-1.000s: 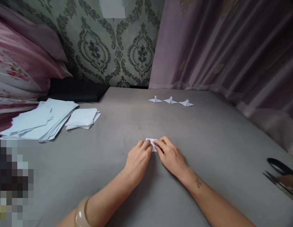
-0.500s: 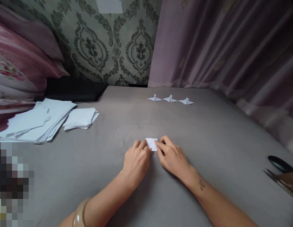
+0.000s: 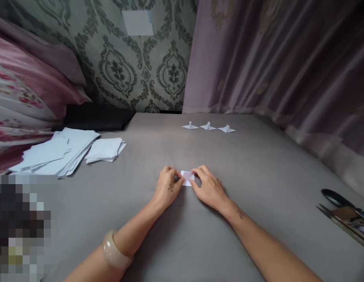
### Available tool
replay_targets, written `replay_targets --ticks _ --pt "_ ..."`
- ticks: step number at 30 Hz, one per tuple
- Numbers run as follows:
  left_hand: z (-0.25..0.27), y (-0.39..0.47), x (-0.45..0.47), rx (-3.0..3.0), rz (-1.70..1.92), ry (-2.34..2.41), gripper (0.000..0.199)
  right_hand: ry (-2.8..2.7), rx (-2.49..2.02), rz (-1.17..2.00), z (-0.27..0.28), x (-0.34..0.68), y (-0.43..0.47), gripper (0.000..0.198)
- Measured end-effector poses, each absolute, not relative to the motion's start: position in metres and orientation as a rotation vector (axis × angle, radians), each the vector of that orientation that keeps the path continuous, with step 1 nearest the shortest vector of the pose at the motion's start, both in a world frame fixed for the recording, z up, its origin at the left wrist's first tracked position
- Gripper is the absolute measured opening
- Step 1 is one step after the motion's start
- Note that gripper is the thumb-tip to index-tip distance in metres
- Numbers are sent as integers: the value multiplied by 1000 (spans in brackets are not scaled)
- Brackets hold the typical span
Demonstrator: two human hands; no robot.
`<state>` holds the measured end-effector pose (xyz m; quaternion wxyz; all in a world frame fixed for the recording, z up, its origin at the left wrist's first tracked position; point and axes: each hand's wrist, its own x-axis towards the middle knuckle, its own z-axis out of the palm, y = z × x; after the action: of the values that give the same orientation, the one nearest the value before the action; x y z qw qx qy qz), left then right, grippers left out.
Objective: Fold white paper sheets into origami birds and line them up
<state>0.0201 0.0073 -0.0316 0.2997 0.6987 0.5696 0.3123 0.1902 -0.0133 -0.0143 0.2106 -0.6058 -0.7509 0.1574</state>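
A small white folded piece of paper [image 3: 187, 178] lies between my hands, low over the grey table [image 3: 158, 156]. My left hand [image 3: 169, 183] pinches its left edge between thumb and fingers. At the right edge, the thumb and forefinger of my right hand [image 3: 209, 185] close on the paper too. Farther back stand three small folded paper figures with pointed wings, the left one [image 3: 190, 125], the middle one [image 3: 208, 126] and the right one [image 3: 226, 129], in a row.
On the left lie a large pile of white paper [image 3: 79, 137] and a smaller stack of paper squares [image 3: 104, 149]. Behind them is a folded black cloth [image 3: 96, 117]. Scissors [image 3: 331, 213] and a black-handled item [image 3: 336, 197] lie at the right. Curtains [image 3: 235, 58] hang behind.
The view has tilted up slightly. My left hand has rolled so its thumb side shows, now pinching the paper's left edge. My right thumb has come to the paper's lower right.
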Motion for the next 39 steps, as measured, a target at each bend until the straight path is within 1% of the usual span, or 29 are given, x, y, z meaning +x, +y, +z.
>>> replay_targets --ticks 5,7,9,11,13,16,19,23,26,29,33,36,39 --pt "-20 6 24 1769 813 1444 5 -1961 -1603 500 -17 193 -11 19" --pt "-21 5 23 1757 810 1429 6 -1927 -1578 523 -19 196 -10 13" --pt "-25 5 21 1797 836 1422 3 -1916 -1567 520 -21 197 -9 9" --pt "-29 6 19 1893 891 1416 16 -1916 -1580 494 -22 197 -8 11" --pt "-33 6 16 2030 926 1414 28 -1907 -1615 464 -22 196 -8 9" --pt "-32 2 15 2312 819 1347 23 -1952 -1622 459 -21 195 -8 15" --pt "-25 -4 15 2541 634 1213 27 -2072 -1574 457 -19 196 -10 21" --pt "-15 -7 15 2601 511 1161 22 -2236 -1541 408 -13 200 -14 33" --pt "-13 -3 14 2648 469 1150 20 -2301 -1546 361 -9 202 -17 38" --pt "-14 2 13 2809 364 1082 25 -2305 -1541 341 -9 202 -18 37" --pt "-15 4 11 2888 303 1075 23 -2282 -1531 329 -10 201 -19 32" --pt "-11 2 10 2844 359 1133 26 -2283 -1518 308 -9 201 -20 24" --pt "-9 0 9 2722 475 1179 28 -2294 -1494 320 -8 200 -21 23"
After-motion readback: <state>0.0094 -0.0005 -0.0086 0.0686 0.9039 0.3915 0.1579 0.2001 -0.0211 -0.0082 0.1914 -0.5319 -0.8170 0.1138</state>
